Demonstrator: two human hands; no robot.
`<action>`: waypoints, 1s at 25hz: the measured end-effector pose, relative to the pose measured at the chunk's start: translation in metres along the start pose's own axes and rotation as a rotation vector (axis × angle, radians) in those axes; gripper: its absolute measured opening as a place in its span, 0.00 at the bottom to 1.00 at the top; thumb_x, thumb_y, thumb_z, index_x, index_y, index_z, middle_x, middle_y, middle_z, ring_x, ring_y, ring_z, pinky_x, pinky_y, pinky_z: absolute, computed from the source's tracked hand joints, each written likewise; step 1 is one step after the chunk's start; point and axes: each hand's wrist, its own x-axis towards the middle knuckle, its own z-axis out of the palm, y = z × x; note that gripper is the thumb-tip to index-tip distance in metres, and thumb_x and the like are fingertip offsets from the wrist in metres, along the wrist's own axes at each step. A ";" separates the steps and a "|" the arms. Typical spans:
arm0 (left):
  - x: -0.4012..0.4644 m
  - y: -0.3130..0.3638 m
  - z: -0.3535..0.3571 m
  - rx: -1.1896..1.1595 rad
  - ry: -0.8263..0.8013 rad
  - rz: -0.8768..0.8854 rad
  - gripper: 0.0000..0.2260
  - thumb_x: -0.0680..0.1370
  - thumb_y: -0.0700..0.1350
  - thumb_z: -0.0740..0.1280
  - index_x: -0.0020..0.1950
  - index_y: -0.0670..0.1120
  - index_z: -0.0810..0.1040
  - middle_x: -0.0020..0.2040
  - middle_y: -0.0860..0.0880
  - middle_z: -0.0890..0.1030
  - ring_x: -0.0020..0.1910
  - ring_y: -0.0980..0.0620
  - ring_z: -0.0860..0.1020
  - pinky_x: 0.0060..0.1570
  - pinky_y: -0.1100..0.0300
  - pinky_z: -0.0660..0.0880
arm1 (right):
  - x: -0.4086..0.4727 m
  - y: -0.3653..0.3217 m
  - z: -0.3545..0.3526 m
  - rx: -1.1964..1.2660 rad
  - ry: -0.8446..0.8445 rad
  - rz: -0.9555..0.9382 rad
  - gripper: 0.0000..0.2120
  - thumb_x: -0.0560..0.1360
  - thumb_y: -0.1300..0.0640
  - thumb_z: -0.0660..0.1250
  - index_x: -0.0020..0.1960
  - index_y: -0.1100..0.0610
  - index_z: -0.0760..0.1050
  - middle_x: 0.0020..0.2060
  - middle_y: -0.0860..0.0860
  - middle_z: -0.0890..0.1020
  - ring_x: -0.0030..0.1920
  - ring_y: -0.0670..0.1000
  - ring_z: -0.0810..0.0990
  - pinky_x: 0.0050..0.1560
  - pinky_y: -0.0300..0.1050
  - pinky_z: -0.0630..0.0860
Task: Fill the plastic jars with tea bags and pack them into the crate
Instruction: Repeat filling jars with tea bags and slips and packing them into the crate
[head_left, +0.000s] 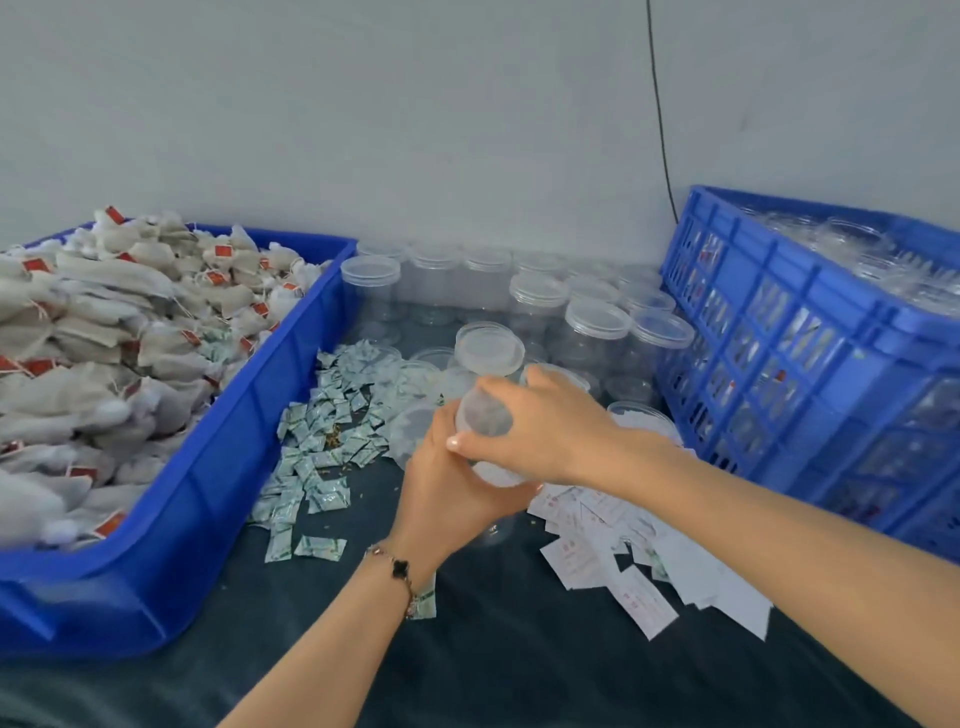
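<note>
Head view: both hands (498, 457) round jar (485, 418)

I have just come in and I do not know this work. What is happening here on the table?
A person is holding one clear plastic jar in both hands: the left hand grips it from below, the right hand curls over it. The jar looks empty. Tea bags fill the blue bin on the left. More lidded jars stand behind, and the blue crate on the right already holds jars. Small sachets and paper slips lie on the table.
</note>
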 end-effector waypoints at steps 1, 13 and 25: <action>0.000 -0.004 -0.001 -0.026 0.013 -0.018 0.37 0.53 0.62 0.75 0.57 0.55 0.65 0.44 0.64 0.74 0.44 0.72 0.74 0.34 0.76 0.69 | 0.003 -0.004 0.001 -0.018 0.014 -0.007 0.33 0.66 0.26 0.58 0.65 0.42 0.65 0.62 0.55 0.68 0.63 0.59 0.68 0.46 0.49 0.66; -0.005 -0.031 -0.012 -0.248 -0.049 -0.034 0.34 0.54 0.57 0.78 0.54 0.73 0.64 0.50 0.62 0.79 0.50 0.64 0.78 0.47 0.68 0.75 | 0.022 -0.046 -0.037 -0.371 -0.095 -0.214 0.34 0.71 0.28 0.54 0.72 0.44 0.62 0.64 0.55 0.73 0.59 0.57 0.73 0.46 0.46 0.71; -0.007 -0.028 -0.016 -0.304 -0.069 -0.019 0.33 0.55 0.56 0.79 0.55 0.66 0.67 0.54 0.54 0.78 0.53 0.61 0.78 0.51 0.62 0.76 | 0.012 -0.058 -0.042 -0.505 -0.328 -0.158 0.33 0.71 0.29 0.54 0.69 0.47 0.68 0.55 0.55 0.76 0.45 0.57 0.82 0.44 0.46 0.75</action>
